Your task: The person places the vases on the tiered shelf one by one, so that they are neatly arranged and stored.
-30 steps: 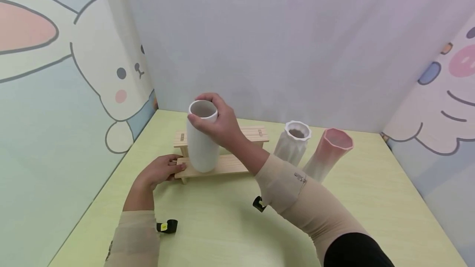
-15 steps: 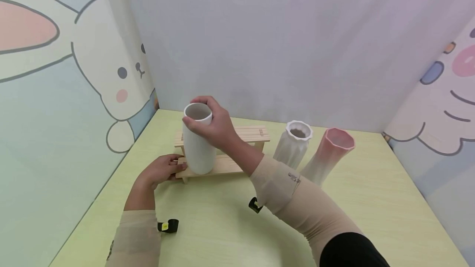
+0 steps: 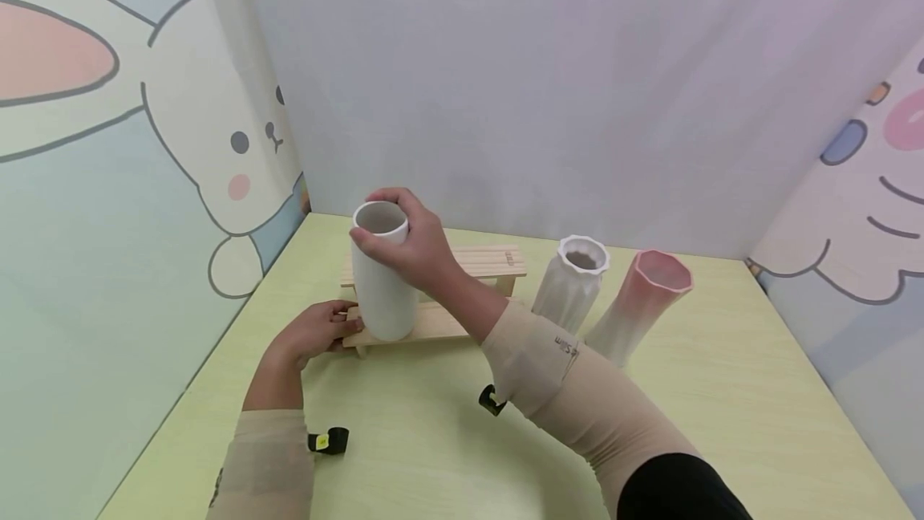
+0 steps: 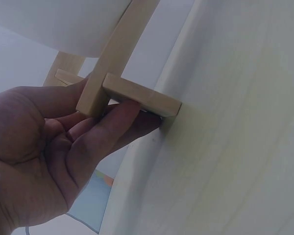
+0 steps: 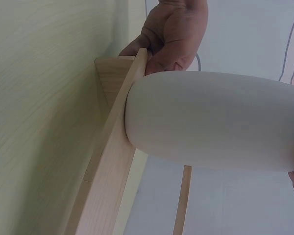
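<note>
A smooth white vase stands upright on the lower step of a two-tier wooden stand, near its left end. My right hand grips the vase around its rim, thumb on the near side. In the right wrist view, the base of the vase meets the plank, and only a bit of that hand shows at the right edge. My left hand holds the left end of the lower step. The left wrist view shows its thumb behind the plank and its fingers under it by the leg.
Right of the stand are a white fluted vase and a pink-to-white vase, both partly behind my right arm. The stand's upper tier lies behind the lower step. A grey curtain closes off the back of the table.
My right hand has moved the white vase slightly left and down along the lower step. The left hand keeps its hold on the stand's end.
</note>
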`<state>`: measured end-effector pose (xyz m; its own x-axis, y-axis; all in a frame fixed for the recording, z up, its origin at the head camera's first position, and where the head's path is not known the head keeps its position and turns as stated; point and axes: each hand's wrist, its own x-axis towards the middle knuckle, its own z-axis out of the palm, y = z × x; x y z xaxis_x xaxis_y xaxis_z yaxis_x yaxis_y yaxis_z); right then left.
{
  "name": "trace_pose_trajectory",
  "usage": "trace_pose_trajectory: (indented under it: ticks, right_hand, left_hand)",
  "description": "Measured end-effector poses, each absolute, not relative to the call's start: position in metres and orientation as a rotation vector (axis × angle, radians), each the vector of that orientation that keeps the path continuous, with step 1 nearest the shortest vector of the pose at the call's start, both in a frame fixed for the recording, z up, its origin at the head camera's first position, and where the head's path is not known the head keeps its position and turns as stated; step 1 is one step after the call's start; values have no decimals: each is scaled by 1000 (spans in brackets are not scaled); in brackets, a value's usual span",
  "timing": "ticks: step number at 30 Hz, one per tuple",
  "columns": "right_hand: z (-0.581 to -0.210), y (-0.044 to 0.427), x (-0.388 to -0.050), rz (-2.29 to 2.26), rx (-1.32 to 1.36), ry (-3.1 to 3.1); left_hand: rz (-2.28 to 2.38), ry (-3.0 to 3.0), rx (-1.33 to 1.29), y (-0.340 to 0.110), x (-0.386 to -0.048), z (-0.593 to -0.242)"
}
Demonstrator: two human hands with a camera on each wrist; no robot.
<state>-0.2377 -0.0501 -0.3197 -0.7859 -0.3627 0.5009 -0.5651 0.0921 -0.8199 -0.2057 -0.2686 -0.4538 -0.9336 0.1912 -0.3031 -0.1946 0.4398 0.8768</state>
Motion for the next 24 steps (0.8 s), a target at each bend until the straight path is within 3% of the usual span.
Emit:
trace_pose_trajectory:
  ticks: [24]
  right_hand:
    - [-324, -59, -239, 1833, 900, -2267]
  left_hand:
    - [1466, 2351, 9, -268, -206, -454]
